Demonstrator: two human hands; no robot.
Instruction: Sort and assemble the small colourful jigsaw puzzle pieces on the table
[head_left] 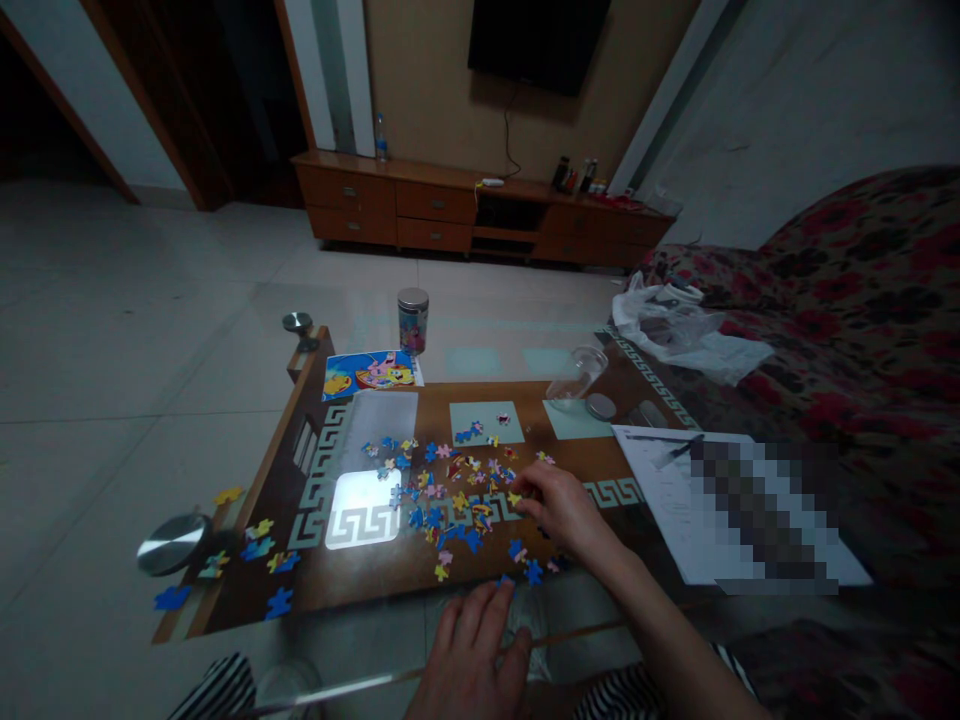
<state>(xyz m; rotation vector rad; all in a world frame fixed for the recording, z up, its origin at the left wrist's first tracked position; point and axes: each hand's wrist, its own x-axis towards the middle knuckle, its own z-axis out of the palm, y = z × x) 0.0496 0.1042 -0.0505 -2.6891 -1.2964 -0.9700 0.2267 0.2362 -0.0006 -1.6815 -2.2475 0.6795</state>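
My right hand (561, 503) reaches over the glass-topped table (435, 398), its thumb and fingertips pinched on a small yellow puzzle piece (514, 498). Around it lie loose puzzle pieces (431, 518) in blue, yellow and pink, several touching or overlapping. At the table's near edge my left hand (472, 645) rests with its fingers stretched out, holding nothing; a blue piece is at its fingertips. A cartoon picture sheet (371, 374) lies at the far left of the table. Behind it stands a printed tin (412, 322) with a metal lid.
A clear jar (577, 373) lies on its side near a round lid (601, 406). Paper sheets (660, 510) with a pen cover the right side. A white plastic bag (675, 325) sits by the flowered sofa (847, 300). More pieces (279, 602) lie near the left edge.
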